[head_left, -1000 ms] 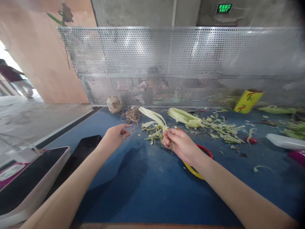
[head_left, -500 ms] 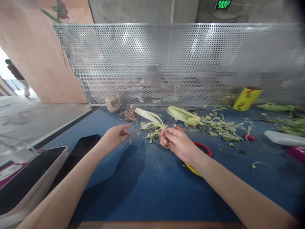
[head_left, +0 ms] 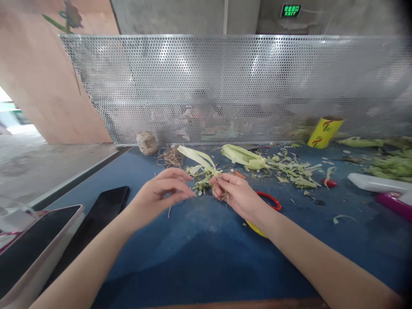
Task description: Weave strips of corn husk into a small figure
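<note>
My right hand [head_left: 236, 195] is closed on the base of a pale green corn husk [head_left: 198, 159] whose leaves stick up and to the left over the blue table [head_left: 199, 253]. My left hand [head_left: 161, 195] is just left of it, fingers pinched together toward the husk, with a thin strand hanging below them. A pile of husk scraps [head_left: 201, 182] lies right behind both hands. A whole husked ear of corn [head_left: 246, 157] lies further back.
A red and yellow ring [head_left: 268, 206] lies under my right wrist. A black phone [head_left: 103, 206] and a white tray [head_left: 28, 253] are at the left. A twine ball [head_left: 147, 142], yellow cup [head_left: 323, 131], white bottle [head_left: 376, 184] and more husks [head_left: 298, 171] stand before the perforated metal screen [head_left: 225, 86].
My left hand has moved right, closing in on the husk, and its fingers have pinched together. My right hand has held the husk almost still.
</note>
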Demonstrator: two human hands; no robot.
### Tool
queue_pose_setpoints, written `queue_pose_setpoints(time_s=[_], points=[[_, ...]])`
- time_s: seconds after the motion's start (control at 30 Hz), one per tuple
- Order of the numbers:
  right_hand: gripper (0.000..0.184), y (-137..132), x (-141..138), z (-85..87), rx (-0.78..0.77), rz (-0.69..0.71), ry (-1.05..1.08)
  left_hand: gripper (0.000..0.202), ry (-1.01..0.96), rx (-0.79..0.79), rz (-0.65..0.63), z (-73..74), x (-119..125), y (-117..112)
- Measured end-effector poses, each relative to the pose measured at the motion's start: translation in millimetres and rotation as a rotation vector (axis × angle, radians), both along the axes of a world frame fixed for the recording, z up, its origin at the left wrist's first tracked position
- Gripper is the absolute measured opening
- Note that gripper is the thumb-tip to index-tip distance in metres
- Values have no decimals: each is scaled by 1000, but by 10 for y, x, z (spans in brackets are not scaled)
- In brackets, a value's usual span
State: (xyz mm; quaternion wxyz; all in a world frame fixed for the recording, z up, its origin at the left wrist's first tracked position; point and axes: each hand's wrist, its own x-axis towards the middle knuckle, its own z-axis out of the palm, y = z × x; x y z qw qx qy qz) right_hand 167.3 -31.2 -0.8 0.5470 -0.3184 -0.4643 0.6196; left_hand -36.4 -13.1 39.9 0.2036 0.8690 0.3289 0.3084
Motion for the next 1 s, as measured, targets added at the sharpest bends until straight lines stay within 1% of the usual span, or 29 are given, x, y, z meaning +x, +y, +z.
queue_pose_setpoints(time_s=[0.07,0.13,0.2,0.33,0.43,0.53,0.67,0.73,0.8,0.93,1.0], points=[[14,5,-1,-4,36,24,8,13,-18,-168,-154,-9,95,-62],[15,-9,-5,0,95,49,-10,10,-37,-292,-212,-48,181,-84],[18,-44,-14,13,155,76,-83,10,-105,-366,-225,-104,254,-89],[23,-139,-48,55,244,106,-346,10,-362,-476,-259,-214,374,-125],[22,-185,-71,68,276,111,-455,9,-456,-556,-223,-254,435,-174],[22,-200,-81,67,268,107,-467,9,-464,-557,-165,-253,458,-201],[12,-208,-78,71,233,92,-468,8,-475,-480,-51,-224,454,-191],[14,-210,-75,71,230,102,-465,9,-450,-457,-24,-211,454,-182],[15,-204,-74,62,198,145,-409,9,-439,-442,-12,-199,455,-178],[11,-161,-75,23,89,305,-145,9,-454,-437,9,-172,446,-176],[8,-140,-68,8,73,369,-104,10,-427,-431,-7,-159,427,-172]])
